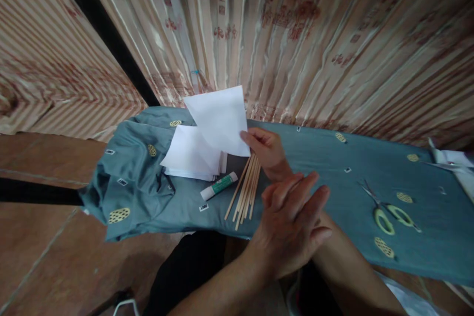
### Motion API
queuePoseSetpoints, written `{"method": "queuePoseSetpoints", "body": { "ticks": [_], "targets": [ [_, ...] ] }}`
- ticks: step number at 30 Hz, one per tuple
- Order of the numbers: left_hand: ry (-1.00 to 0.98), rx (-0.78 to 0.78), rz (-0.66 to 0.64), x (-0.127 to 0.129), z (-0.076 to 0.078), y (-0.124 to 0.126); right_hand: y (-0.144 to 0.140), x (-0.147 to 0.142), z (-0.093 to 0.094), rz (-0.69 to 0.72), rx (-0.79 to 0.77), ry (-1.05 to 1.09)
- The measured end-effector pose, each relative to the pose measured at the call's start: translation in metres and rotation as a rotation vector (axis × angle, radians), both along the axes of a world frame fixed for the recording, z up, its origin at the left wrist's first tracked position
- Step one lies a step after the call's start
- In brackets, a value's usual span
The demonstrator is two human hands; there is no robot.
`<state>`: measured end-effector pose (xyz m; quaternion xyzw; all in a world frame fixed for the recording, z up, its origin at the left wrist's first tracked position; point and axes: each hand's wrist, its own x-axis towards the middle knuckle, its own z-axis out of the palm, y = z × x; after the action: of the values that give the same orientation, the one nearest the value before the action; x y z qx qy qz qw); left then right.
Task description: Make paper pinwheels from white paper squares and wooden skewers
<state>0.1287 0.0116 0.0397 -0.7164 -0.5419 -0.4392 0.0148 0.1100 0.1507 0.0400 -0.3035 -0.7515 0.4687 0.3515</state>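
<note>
My right hand (269, 152) pinches the corner of a white sheet of paper (221, 117) between thumb and fingers, holding it raised and slanted. The sheet overlaps a stack of white paper (190, 155) lying on the cloth. Nearer the camera, my left hand (292, 222) crosses in front of my right forearm, its fingers stretched out and holding nothing. Whether it touches the forearm I cannot tell. Several thin wooden sticks (245, 191) lie in a loose bundle just left of my hands. Beside them rests a capped glue stick (219, 186) with a green label.
Scissors with green handles (387, 217) lie partly open at the right on the teal cloth (307, 145). Farther right are more blades and a white item (457, 160) at the frame's edge. A patterned curtain (274, 34) hangs behind. A black pole (107, 29) stands at the left.
</note>
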Motion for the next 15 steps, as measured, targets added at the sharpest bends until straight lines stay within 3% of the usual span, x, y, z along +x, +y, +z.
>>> {"method": "queuePoseSetpoints", "body": {
  "ticks": [3, 6, 8, 11, 13, 15],
  "targets": [
    [0.009, -0.013, -0.007, 0.003, -0.002, 0.0, -0.001, 0.051, 0.014, -0.13, -0.343, 0.231],
    [0.026, -0.045, -0.009, 0.004, -0.004, 0.002, -0.011, 0.107, 0.022, -0.304, -0.409, 0.276],
    [0.033, -0.029, 0.002, 0.004, -0.006, 0.005, -0.022, 0.142, 0.024, -0.396, -0.295, 0.268],
    [0.01, 0.009, 0.039, 0.001, -0.011, 0.012, -0.041, 0.187, 0.025, -0.556, 0.038, 0.044],
    [-0.019, -0.01, 0.082, -0.001, -0.016, 0.017, -0.054, 0.21, 0.022, -0.5, 0.239, -0.108],
    [-0.018, -0.004, 0.108, -0.004, -0.021, 0.021, -0.066, 0.23, 0.011, -0.402, 0.344, -0.197]
  ]
}}
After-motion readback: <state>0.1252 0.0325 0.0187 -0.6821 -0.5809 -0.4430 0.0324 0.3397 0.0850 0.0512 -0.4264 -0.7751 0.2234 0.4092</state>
